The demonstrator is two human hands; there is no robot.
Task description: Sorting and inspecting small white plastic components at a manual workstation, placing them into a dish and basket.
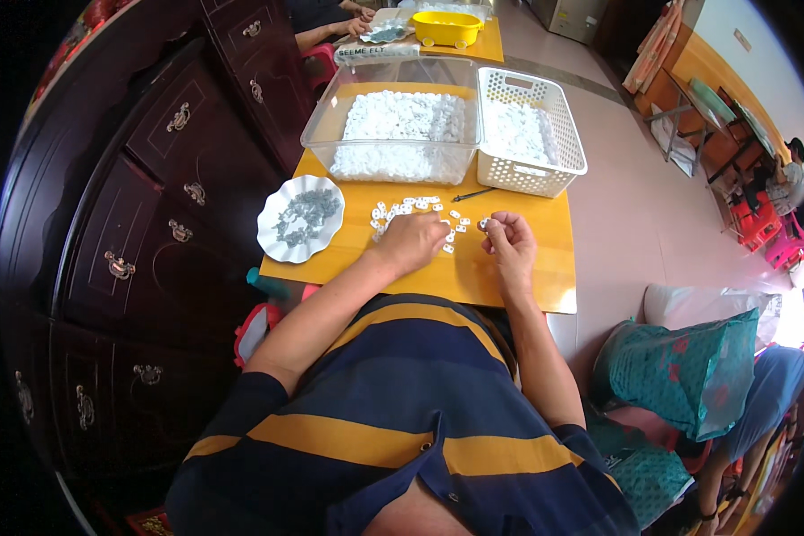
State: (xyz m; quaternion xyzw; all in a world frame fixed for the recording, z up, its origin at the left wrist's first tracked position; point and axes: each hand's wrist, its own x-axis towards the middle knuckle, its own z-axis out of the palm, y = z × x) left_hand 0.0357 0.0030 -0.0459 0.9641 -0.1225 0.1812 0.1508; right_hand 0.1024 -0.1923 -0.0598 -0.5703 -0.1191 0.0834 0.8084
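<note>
The person sits at the near edge of a yellow wooden surface (527,286), both forearms reaching onto it. The left hand (413,241) lies palm down with fingers curled over a scatter of small white pieces (411,207) spread across the middle of the surface; whether it grips any of them I cannot tell. The right hand (509,243), just beside the scatter on its right, pinches one small white piece (483,224) between thumb and fingertips. Toward the left edge sits a white scalloped plate (277,241) holding small grey parts. Along the far edge stand a clear plastic tub (330,116) heaped with white pieces and, touching it on the right, a white slotted basket (567,134). A thin dark tool (473,194) lies just in front of the basket.
</note>
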